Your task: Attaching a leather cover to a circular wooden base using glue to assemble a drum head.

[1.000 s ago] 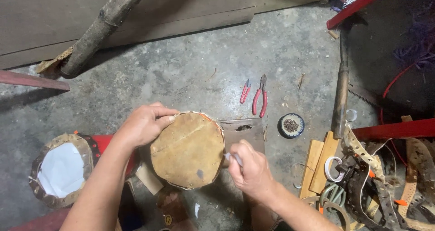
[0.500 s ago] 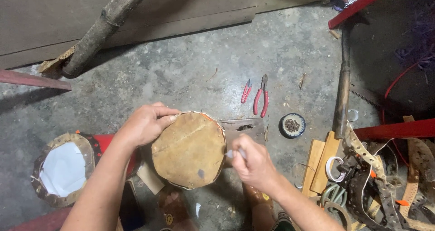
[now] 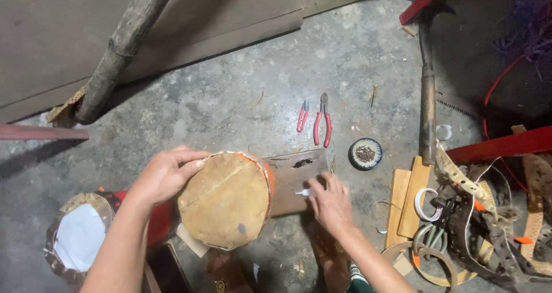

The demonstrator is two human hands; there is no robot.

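A small round drum (image 3: 225,200) with a tan skin head and an orange rim lies tilted on the concrete floor in front of me. My left hand (image 3: 167,173) grips its upper left edge and steadies it. To the drum's right, my right hand (image 3: 330,200) rests on a brown wooden board (image 3: 296,178) and pinches a small white object (image 3: 303,192) between its fingertips. What the white object is cannot be made out.
Red-handled pliers (image 3: 323,120) and a smaller red cutter (image 3: 302,116) lie beyond the board. A round tin of small nails (image 3: 365,153) sits to the right. A second drum with a white head (image 3: 77,237) lies at the left. Straps, rings and wood strips (image 3: 460,212) crowd the right.
My right hand has moved away from the drum's right edge, rightward and down onto the board, with the white object still in its fingers. The left hand and drum have stayed put.
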